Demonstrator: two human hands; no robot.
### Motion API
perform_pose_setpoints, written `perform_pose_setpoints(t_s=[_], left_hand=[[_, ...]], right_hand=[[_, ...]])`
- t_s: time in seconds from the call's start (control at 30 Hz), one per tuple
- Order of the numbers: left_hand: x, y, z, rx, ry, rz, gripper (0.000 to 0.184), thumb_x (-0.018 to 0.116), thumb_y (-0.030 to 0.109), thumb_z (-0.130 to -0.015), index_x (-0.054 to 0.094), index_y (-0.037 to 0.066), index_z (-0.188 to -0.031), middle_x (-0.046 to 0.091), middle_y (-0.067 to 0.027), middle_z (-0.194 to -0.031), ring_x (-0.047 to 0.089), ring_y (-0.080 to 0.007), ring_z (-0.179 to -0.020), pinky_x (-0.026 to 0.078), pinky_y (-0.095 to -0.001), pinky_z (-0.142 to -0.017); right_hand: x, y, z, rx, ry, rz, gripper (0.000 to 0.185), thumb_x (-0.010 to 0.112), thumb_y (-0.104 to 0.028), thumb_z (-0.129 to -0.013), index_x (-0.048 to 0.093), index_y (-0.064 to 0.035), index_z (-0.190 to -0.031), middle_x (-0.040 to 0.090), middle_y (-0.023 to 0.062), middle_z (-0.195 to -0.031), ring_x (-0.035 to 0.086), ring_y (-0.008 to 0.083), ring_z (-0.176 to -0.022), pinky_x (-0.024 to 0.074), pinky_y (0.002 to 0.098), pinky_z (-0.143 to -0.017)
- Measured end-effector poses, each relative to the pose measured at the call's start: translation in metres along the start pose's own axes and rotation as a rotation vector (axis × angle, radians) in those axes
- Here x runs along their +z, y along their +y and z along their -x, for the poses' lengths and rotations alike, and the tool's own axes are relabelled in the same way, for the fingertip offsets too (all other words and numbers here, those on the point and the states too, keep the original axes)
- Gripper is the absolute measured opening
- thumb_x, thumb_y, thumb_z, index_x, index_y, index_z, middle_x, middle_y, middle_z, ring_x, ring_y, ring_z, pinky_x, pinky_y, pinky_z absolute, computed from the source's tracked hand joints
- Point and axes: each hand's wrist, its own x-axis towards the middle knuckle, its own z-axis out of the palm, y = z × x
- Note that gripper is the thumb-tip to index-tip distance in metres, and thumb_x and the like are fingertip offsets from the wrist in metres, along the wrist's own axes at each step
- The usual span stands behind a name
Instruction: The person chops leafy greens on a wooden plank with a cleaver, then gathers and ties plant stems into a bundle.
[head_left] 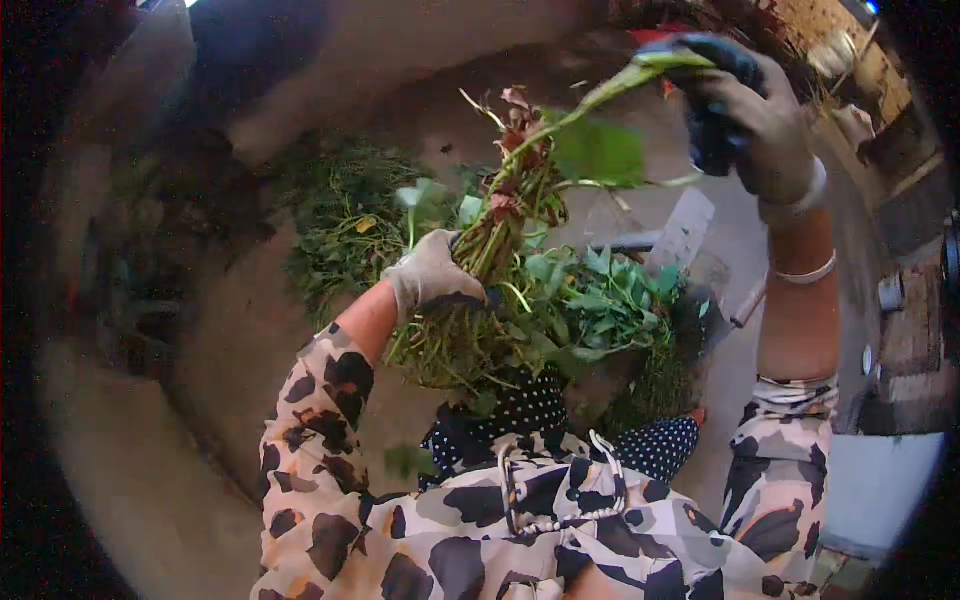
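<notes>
My left hand [440, 272], in a pale glove with dark fingers, is closed around a bundle of leafy stems [492, 240]. The stem ends and some reddish-brown withered bits point up and away from me, while green leaves [600, 300] hang below and to the right. My right hand [745, 120], gloved alike and raised at the upper right, grips one long green stalk [620, 88]. That stalk slants down to the top of the bundle, and a broad green leaf [600, 153], blurred, hangs below it.
A heap of cut greens [350, 230] lies on the floor beyond my left hand. Right of the bundle is a flat grey piece [685, 232], its kind unclear. Polka-dot fabric [655, 447] covers my legs. Boards and a small white cup [891, 293] line the right side.
</notes>
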Motion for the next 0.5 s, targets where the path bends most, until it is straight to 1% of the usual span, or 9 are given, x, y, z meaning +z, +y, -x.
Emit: perform_pose_setpoints(t_s=[0.03,0.1,0.17,0.23,0.3,0.37,0.4,0.47,0.5], left_hand=[[0.000,-0.002,0.001,0.001,0.012,0.005,0.051,0.080,0.019,-0.049,0.060,0.000,-0.092,0.063,-0.0073,-0.080,0.059,-0.0150,-0.069,0.048,-0.0284,-0.065],[0.006,-0.004,0.003,-0.029,0.141,-0.154,0.055,0.080,0.022,-0.047,0.059,-0.002,-0.092,0.063,-0.0089,-0.079,0.059,-0.0170,-0.068,0.048,-0.0286,-0.064],[0.018,-0.030,-0.014,0.047,0.167,-0.132,0.058,0.079,0.027,-0.047,0.059,-0.003,-0.092,0.063,-0.0128,-0.082,0.061,-0.0222,-0.072,0.048,-0.0307,-0.068],[0.021,-0.044,-0.024,0.023,0.284,-0.189,0.061,0.078,0.032,-0.048,0.059,-0.003,-0.094,0.062,-0.0164,-0.087,0.061,-0.0260,-0.079,0.048,-0.0329,-0.073],[0.018,-0.045,-0.025,-0.041,0.289,-0.144,0.063,0.077,0.035,-0.049,0.059,-0.003,-0.096,0.062,-0.0185,-0.091,0.060,-0.0285,-0.085,0.048,-0.0345,-0.077],[0.014,-0.050,-0.030,-0.105,0.485,-0.236,0.062,0.077,0.035,-0.049,0.060,-0.002,-0.096,0.062,-0.0176,-0.091,0.061,-0.0266,-0.084,0.048,-0.0332,-0.076],[0.001,-0.069,-0.039,-0.117,0.395,-0.070,0.060,0.077,0.034,-0.051,0.059,-0.003,-0.095,0.062,-0.0155,-0.090,0.061,-0.0225,-0.077,0.049,-0.0307,-0.072],[-0.010,-0.088,-0.035,-0.158,0.394,0.278,0.057,0.078,0.022,-0.053,0.056,-0.002,-0.099,0.062,-0.0114,-0.088,0.060,-0.0177,-0.070,0.049,-0.0270,-0.066],[-0.011,-0.107,-0.039,-0.128,0.378,0.454,0.057,0.078,0.017,-0.054,0.054,-0.002,-0.101,0.061,-0.0103,-0.087,0.060,-0.0168,-0.069,0.049,-0.0265,-0.065]], right_hand=[[-0.004,-0.001,0.004,-0.009,-0.009,0.002,0.026,0.050,-0.024,-0.081,0.062,-0.0051,-0.093,0.056,-0.0016,-0.065,0.047,0.0062,-0.048,0.0373,0.0221,-0.042],[-0.010,-0.003,0.019,-0.095,0.042,0.242,0.022,0.049,-0.012,-0.086,0.059,0.0007,-0.101,0.048,-0.0023,-0.055,0.038,0.0026,-0.039,0.0267,0.0188,-0.035],[-0.009,-0.007,0.046,-0.034,0.019,0.406,0.025,0.053,-0.014,-0.083,0.058,0.0006,-0.101,0.050,-0.0021,-0.059,0.040,0.0027,-0.042,0.0279,0.0183,-0.038],[0.006,-0.022,0.073,-0.181,-0.067,0.615,0.028,0.061,-0.018,-0.074,0.061,-0.0037,-0.098,0.059,0.0073,-0.069,0.054,0.0177,-0.053,0.0413,0.0286,-0.051],[0.010,-0.027,0.105,-0.167,-0.124,0.927,0.029,0.060,-0.018,-0.074,0.060,-0.0043,-0.099,0.058,0.0127,-0.072,0.055,0.0297,-0.060,0.0439,0.0342,-0.059],[0.008,-0.036,0.131,-0.173,-0.175,0.982,0.029,0.058,-0.017,-0.075,0.059,-0.0056,-0.101,0.057,0.0145,-0.074,0.054,0.0336,-0.068,0.0435,0.0365,-0.067],[0.007,-0.039,0.143,-0.183,-0.183,0.985,0.029,0.058,-0.017,-0.075,0.059,-0.0056,-0.101,0.057,0.0145,-0.074,0.054,0.0336,-0.068,0.0435,0.0365,-0.067],[-0.003,-0.039,0.161,0.190,-0.187,0.877,0.032,0.058,-0.023,-0.075,0.059,-0.0056,-0.102,0.056,0.0121,-0.068,0.054,0.0310,-0.064,0.0427,0.0374,-0.063],[-0.020,-0.013,0.168,0.192,-0.186,0.872,0.032,0.058,-0.023,-0.075,0.059,-0.0056,-0.102,0.056,0.0121,-0.068,0.054,0.0310,-0.064,0.0427,0.0374,-0.063]])
